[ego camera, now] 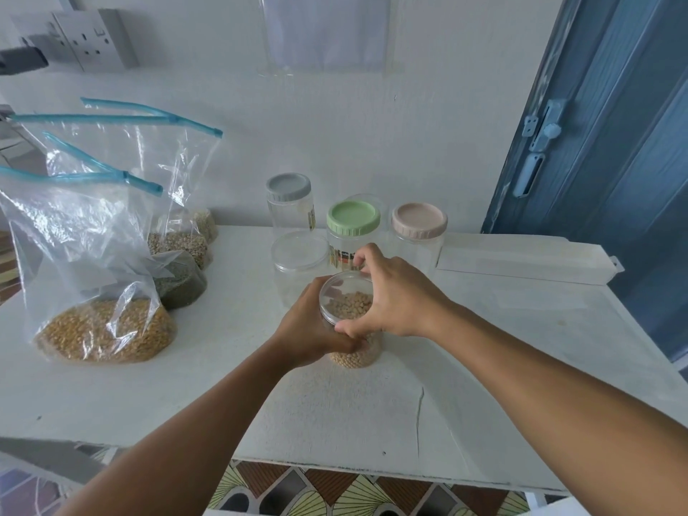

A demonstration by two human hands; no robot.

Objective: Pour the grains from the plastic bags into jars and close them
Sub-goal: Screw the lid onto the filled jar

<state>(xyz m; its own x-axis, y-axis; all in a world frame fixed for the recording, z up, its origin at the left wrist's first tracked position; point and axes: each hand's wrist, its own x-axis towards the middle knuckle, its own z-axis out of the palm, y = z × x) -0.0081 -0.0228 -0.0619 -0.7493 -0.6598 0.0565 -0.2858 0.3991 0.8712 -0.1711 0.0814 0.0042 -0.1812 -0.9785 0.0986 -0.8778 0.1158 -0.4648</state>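
Observation:
A clear jar [353, 357] partly filled with pale grains stands on the white table [372, 411]. My left hand [311, 329] grips the jar's body from the left. My right hand [391, 296] curls round its clear lid [344, 297] from the right. On the left lie zip bags: one with yellow grains [106, 335], one with dark green grains [180, 283], and one with beige grains [182, 243]. Behind stand empty jars with a grey lid [288, 186], a green lid [353, 217], a pink lid [419, 219] and a clear lid [299, 251].
A flat white box [528, 260] lies at the table's back right. A blue door [610, 143] stands to the right. A wall socket [91, 41] is at the upper left. The table's front edge [372, 471] ends above a patterned floor.

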